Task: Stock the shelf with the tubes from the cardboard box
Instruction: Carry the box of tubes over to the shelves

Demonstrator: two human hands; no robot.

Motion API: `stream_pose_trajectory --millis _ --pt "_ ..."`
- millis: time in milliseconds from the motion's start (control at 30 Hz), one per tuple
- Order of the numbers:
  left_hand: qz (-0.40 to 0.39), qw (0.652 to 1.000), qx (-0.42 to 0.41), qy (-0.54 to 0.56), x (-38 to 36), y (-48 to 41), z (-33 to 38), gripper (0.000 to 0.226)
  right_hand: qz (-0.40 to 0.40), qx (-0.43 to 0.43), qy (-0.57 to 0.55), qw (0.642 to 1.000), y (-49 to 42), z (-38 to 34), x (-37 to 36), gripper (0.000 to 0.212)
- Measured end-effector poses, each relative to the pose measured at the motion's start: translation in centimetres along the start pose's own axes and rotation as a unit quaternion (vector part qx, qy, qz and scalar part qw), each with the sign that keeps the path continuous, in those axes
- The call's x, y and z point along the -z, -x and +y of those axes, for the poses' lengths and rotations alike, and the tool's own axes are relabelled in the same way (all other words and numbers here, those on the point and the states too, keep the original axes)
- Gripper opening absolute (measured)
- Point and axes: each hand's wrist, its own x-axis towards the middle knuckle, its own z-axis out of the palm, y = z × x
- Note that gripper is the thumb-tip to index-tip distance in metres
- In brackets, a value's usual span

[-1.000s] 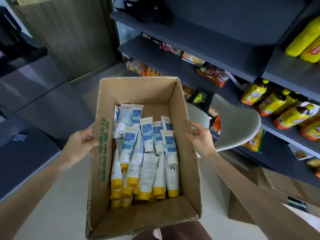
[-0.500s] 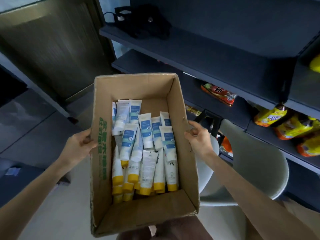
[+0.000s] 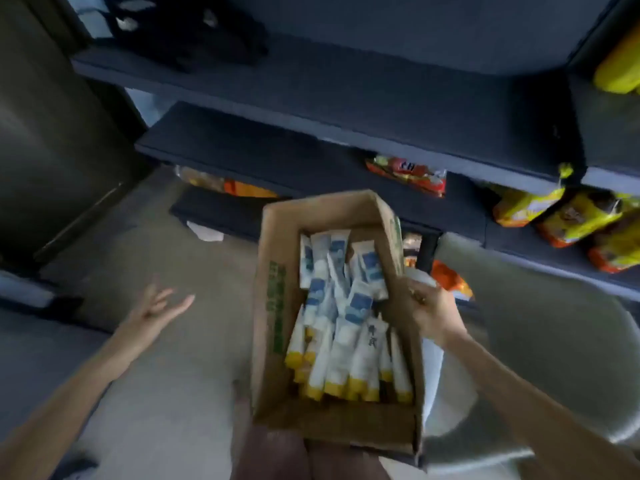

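Observation:
An open cardboard box (image 3: 270,334) sits low in front of me, filled with several white tubes (image 3: 346,327) that have blue labels and yellow caps. My right hand (image 3: 427,313) grips the box's right wall near its top edge. Well to the left of the box, my left hand (image 3: 157,311) hangs in the air with spread, straight fingers, holding nothing. Dark shelves (image 3: 311,95) rise behind the box; the two nearest boards are mostly bare.
A grey chair (image 3: 540,368) stands right of the box. Yellow and orange bottles and packs (image 3: 568,216) fill the right shelves. A red snack bag (image 3: 408,174) lies on a lower shelf, a black item (image 3: 187,36) on the top one.
My left hand has let go of the box's left wall and swung out to the left. The box has shifted right and lower; my right hand still holds it.

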Motion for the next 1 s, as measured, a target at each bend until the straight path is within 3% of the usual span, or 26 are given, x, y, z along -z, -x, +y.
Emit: stream_pose_trajectory --millis 67,133,233,333,400,667,1000 --pt "-0.052 0.994 0.08 -0.053 -4.5 -1.7 -2.9 0.074 0.034 -0.004 0.03 0.999 0.7 1.4 -0.4 0.034" --pt "-0.148 0.983 0.104 -0.027 -8.4 -2.5 -3.6 0.078 0.066 -0.034 0.059 0.995 1.7 3.3 -0.2 0.028" --pt "-0.275 0.96 0.056 -0.016 -12.5 -3.5 -2.7 0.074 0.069 -0.075 0.077 0.992 2.1 3.9 0.5 0.024" --pt "-0.198 0.976 -0.023 -0.091 -14.6 -4.7 -3.7 0.036 0.062 -0.097 0.085 0.99 1.8 3.9 0.0 0.024" --pt "-0.136 0.983 -0.074 -0.102 -15.1 -4.5 -5.1 0.029 0.071 -0.098 0.069 0.99 1.8 4.4 0.0 0.026" --pt "-0.032 0.991 -0.127 -0.042 -16.4 -1.9 -6.5 0.048 0.085 -0.115 0.034 0.989 2.3 5.0 -0.4 0.038" --pt "-0.064 0.994 -0.079 -0.05 -13.9 -1.4 -3.2 0.05 0.087 -0.145 -0.01 0.986 2.6 1.1 -1.0 0.032"
